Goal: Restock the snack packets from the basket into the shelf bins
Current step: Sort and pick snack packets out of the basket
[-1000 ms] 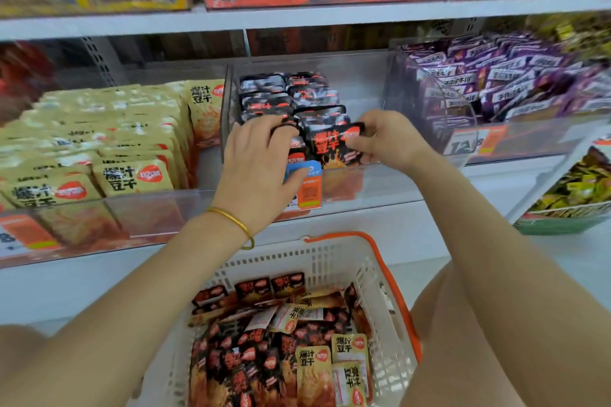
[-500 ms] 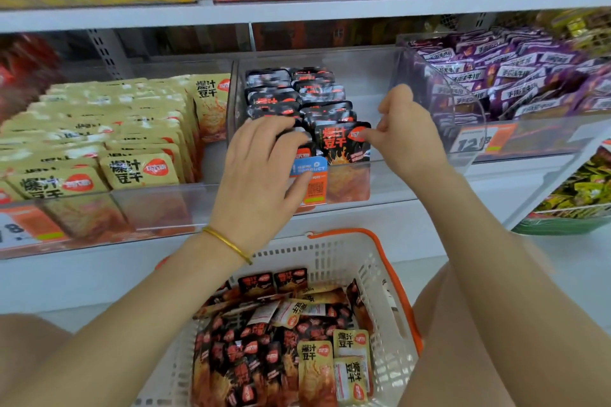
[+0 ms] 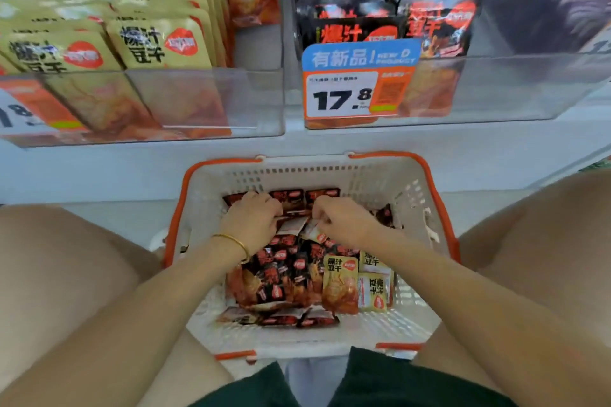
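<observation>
A white basket (image 3: 380,180) with orange handles sits on the floor between my knees. It holds several black snack packets (image 3: 281,274) and a few yellow ones (image 3: 340,284). My left hand (image 3: 251,221), with a gold bangle on its wrist, curls its fingers over black packets at the basket's far end. Just to the right, my right hand (image 3: 347,221) pinches the edge of a pale, face-down packet (image 3: 312,231). Above the basket, a clear shelf bin (image 3: 512,86) holds rows of upright black packets (image 3: 357,23).
A clear bin of yellow packets (image 3: 158,43) stands left of the black one. A price tag reading 17.8 (image 3: 344,92) hangs on the black bin's front. Blurred purple packets (image 3: 578,3) lie at the far right. My bare thighs (image 3: 66,274) flank the basket.
Both hands have left the black-packet bin and dropped into the basket. The view has tilted down and closer, so the upper shelves are out of sight.
</observation>
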`<act>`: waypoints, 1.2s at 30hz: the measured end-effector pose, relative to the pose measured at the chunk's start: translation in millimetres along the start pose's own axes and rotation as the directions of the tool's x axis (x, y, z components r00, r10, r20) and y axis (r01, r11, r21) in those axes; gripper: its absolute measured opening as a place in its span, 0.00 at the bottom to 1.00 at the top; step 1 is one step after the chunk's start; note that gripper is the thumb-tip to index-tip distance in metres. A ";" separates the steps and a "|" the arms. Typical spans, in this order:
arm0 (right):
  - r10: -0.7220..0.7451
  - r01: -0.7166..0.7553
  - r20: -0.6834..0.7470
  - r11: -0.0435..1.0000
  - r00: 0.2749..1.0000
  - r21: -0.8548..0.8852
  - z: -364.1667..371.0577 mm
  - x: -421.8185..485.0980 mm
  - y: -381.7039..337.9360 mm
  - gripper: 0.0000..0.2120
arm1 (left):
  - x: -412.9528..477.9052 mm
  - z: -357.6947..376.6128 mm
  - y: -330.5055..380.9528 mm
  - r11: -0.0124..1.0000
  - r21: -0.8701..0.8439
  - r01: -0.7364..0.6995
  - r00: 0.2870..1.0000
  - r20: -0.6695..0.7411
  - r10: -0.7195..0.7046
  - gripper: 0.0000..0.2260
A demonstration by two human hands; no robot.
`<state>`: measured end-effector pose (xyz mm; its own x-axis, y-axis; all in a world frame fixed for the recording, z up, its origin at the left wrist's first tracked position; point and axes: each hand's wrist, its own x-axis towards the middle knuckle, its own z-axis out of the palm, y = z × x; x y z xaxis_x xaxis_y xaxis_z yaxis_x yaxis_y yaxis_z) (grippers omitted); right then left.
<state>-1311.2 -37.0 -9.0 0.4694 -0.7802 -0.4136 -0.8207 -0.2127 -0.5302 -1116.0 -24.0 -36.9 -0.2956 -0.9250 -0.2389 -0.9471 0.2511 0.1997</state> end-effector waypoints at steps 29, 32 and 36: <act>0.107 -0.246 0.292 0.833 0.950 0.496 7.6 18.7 47.2 0.12 | 39.3 -11.0 28.2 0.898 -0.426 0.105 0.972 0.237 -0.002 0.02; 0.034 -0.128 0.185 0.843 0.982 0.523 -31.8 -3.8 37.9 0.07 | 28.6 -47.9 47.9 0.849 -0.527 0.042 0.997 0.071 -0.005 0.02; -0.055 0.008 0.063 0.811 0.996 0.585 -86.8 -53.6 32.9 0.08 | 2.4 -98.0 85.4 0.847 -0.506 -0.164 0.971 -0.234 0.049 0.04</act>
<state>-1391.7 -53.2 59.9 0.5335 -0.7285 -0.4298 -0.4718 0.1655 -0.8660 -1185.3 -32.7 72.7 -0.3040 -0.9527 -0.0001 -0.6901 0.2201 0.6894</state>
